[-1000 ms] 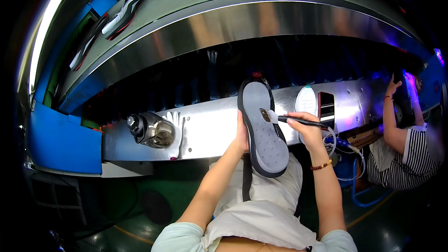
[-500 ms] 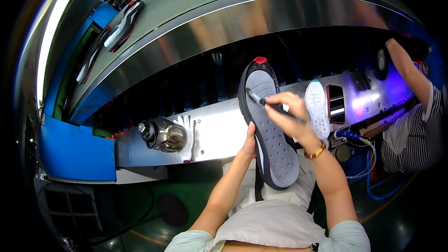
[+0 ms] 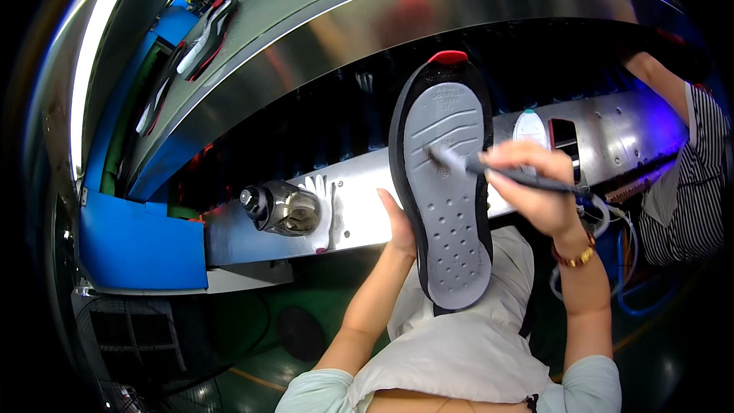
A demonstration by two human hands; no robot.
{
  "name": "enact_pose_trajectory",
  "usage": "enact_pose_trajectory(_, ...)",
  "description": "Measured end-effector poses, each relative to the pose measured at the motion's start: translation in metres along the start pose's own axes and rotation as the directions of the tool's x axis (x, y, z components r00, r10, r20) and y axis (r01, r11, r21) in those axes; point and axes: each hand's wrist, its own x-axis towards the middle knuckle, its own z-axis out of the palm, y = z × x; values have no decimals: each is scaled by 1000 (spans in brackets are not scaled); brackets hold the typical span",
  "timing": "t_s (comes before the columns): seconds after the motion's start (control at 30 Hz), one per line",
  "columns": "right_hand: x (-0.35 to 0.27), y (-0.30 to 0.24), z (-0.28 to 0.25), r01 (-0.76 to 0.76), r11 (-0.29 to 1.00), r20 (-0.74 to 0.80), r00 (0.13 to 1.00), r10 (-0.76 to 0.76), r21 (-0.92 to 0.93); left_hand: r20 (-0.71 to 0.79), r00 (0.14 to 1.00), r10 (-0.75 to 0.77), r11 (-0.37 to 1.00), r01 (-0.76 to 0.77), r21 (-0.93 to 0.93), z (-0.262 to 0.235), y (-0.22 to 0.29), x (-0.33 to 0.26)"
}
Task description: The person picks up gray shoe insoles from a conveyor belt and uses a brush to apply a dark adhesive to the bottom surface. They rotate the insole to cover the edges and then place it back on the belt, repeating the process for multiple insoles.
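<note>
A large shoe sole (image 3: 451, 218) stands almost upright in front of me, its grey dotted inner face toward me. It has a black rim and a red tip at the top. My left hand (image 3: 401, 228) grips its left side, with the thumb along the edge and the other fingers hidden behind. In my right hand (image 3: 539, 183) is a dark-handled brush (image 3: 459, 163). The fingers are closed round the handle. The bristles reach the upper middle of the grey face, below the curved grooves, and look slightly blurred.
On the metal ledge (image 3: 358, 193) lie a dark clear bottle (image 3: 294, 213), a white glove (image 3: 324, 218), a white sole (image 3: 529, 128) and a red-edged dark flat object (image 3: 564, 138). Soles (image 3: 205, 40) sit on the belt behind. At right are a co-worker's arm (image 3: 659, 80) and cables (image 3: 628, 241).
The sole has come more upright and faces me more squarely, appearing larger. My right hand has moved right with the brush, whose bristles are lower on the sole's face.
</note>
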Motion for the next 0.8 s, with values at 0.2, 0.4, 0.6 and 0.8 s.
enact_pose_trajectory(0.2,-8,2,26,127,988,264,953,-147,90,15,993,119,972,-113,-207,-13,4,4)
enact_pose_trajectory(0.4,-3,15,13,-53,988,211,977,21,146,-263,941,216,974,-188,127,7,15,6)
enact_pose_trajectory(0.6,-22,-5,12,-103,942,462,885,-61,321,-42,966,255,966,-257,-27,-2,25,16)
enact_pose_trajectory(0.8,-15,0,15,139,980,408,894,-187,143,72,917,392,917,-383,-112,-2,38,27)
